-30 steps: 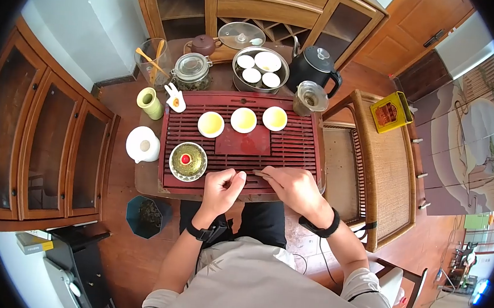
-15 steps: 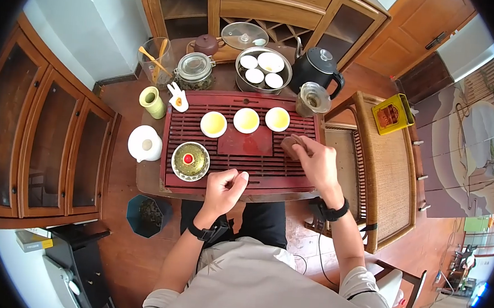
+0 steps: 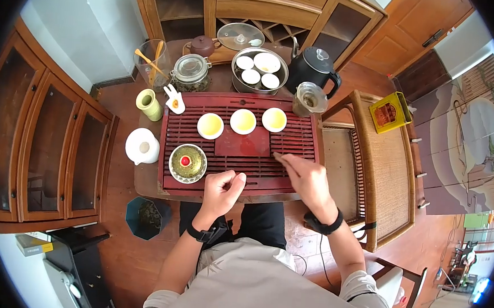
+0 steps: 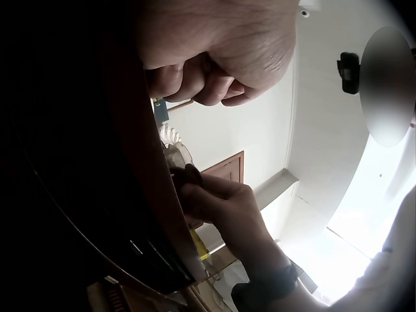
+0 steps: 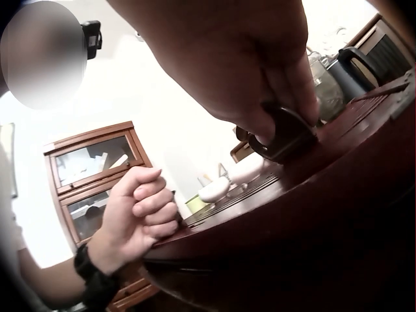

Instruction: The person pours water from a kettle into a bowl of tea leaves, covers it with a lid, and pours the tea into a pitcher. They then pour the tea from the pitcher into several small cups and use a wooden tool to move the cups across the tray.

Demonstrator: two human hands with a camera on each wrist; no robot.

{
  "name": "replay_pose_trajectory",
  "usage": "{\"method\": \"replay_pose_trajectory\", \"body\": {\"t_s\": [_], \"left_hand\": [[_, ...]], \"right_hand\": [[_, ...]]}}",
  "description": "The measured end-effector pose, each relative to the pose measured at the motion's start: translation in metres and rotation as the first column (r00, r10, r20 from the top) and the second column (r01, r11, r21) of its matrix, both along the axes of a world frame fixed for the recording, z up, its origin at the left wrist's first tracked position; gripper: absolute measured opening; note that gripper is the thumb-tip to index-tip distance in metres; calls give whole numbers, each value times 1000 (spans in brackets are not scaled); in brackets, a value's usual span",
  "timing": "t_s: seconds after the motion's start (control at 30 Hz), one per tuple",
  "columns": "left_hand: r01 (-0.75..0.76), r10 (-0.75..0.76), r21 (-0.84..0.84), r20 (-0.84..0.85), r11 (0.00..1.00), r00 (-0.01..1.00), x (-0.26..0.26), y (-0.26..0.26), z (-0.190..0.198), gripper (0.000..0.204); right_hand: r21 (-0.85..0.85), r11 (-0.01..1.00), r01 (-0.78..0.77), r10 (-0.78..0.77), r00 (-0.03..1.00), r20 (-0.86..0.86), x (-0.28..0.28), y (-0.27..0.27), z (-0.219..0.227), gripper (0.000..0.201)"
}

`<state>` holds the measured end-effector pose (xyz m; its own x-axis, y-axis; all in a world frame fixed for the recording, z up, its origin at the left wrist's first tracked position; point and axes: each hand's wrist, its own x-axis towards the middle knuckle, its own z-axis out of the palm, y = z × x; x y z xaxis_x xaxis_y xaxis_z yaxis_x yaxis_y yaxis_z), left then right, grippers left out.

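In the head view my right hand (image 3: 309,184) is over the right part of the slatted red tea tray (image 3: 242,145). It pinches a folded brown cloth (image 5: 290,135), seen in the right wrist view pressed down close on the tray. My left hand (image 3: 221,191) is a fist with nothing in it, resting at the tray's front edge. Left of that fist stands a patterned gaiwan (image 3: 188,166) with a red-knobbed lid. Three white cups (image 3: 243,121) of yellow tea stand in a row beyond both hands.
Around the tray stand a white pot (image 3: 142,147), a green vase (image 3: 149,106), a glass jar (image 3: 191,73), a steel pan (image 3: 260,77) of white cups, a black kettle (image 3: 317,73) and a glass pitcher (image 3: 310,99). A yellow tin (image 3: 390,113) sits on the rattan stand.
My right hand went from beside the left fist to the right and away across the tray with the cloth, then came slightly back towards the front edge. The left fist stayed put.
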<state>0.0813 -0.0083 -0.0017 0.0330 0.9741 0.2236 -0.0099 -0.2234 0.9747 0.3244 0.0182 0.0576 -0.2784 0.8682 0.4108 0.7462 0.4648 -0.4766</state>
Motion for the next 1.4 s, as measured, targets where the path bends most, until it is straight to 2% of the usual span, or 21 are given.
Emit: {"method": "replay_pose_trajectory", "body": {"t_s": [0.07, 0.13, 0.3, 0.4, 0.47, 0.5, 0.63, 0.7, 0.77, 0.8, 0.87, 0.93, 0.97, 1.03, 1.13, 1.27, 1.4], "left_hand": [[-4, 4, -1, 6, 1000, 1000, 0, -1, -1, 49], [-1, 1, -7, -6, 1000, 1000, -1, 0, -2, 50], [5, -5, -21, 1, 1000, 1000, -1, -1, -1, 49], [1, -1, -15, -3, 1000, 1000, -2, -1, 1, 49], [2, -2, -8, 2, 1000, 1000, 0, -1, 1, 50], [4, -4, -14, 9, 1000, 1000, 0, -1, 2, 50], [3, -3, -19, -12, 1000, 1000, -2, -1, 2, 48], [-15, 17, -40, 31, 999, 999, 0, -2, -5, 42], [-29, 33, -63, 71, 998, 997, 3, -1, -2, 35], [-22, 33, -102, 107, 995, 994, 4, 0, 4, 25], [-14, 33, -138, 140, 990, 990, 3, 1, 14, 21], [14, -12, -99, 23, 995, 1000, 2, 2, 19, 35], [25, -26, -18, -56, 1000, 998, 0, 5, 14, 40], [26, -26, 2, -69, 1000, 997, -1, 5, 10, 37], [28, -25, 30, -84, 999, 996, -1, 6, 6, 32], [15, -11, 45, -97, 999, 995, -2, 5, 8, 25], [6, 4, 76, -126, 997, 992, -2, 7, 7, 22]], "right_hand": [[-4, 999, -38, 38, 999, -35, -9, -9, 5, 17], [-135, 985, -103, 100, 995, -29, -11, -16, 7, 20], [-90, 988, -128, 123, 990, -65, -16, -19, 6, 21], [-163, 980, -113, 92, 987, -134, -11, -6, -1, 19], [-257, 966, -11, -28, 988, -149, -9, 3, 3, 18], [-262, 965, -17, -20, 990, -140, -10, 6, 8, 19], [-243, 970, -4, -9, 999, -51, -18, 2, 13, 21], [-36, 999, -41, 39, 997, -61, -24, -2, 12, 19], [-48, 996, -70, 67, 996, -64, -31, -4, 20, 19], [-61, 993, -101, 96, 993, -68, -34, -4, 24, 19], [-57, 990, -125, 121, 990, -75, -36, -5, 20, 22], [-133, 988, -73, 60, 994, -95, -40, -6, 23, 21], [-131, 989, -73, 61, 994, -94, -40, -5, 24, 21], [-92, 983, -161, 152, 983, -99, -42, -3, 24, 21], [-144, 973, -181, 166, 980, -110, -48, -3, 24, 20], [-177, 974, -144, 108, 974, -197, -50, -2, 17, 20], [-201, 966, -164, 126, 974, -191, -43, 2, 19, 19]]}}
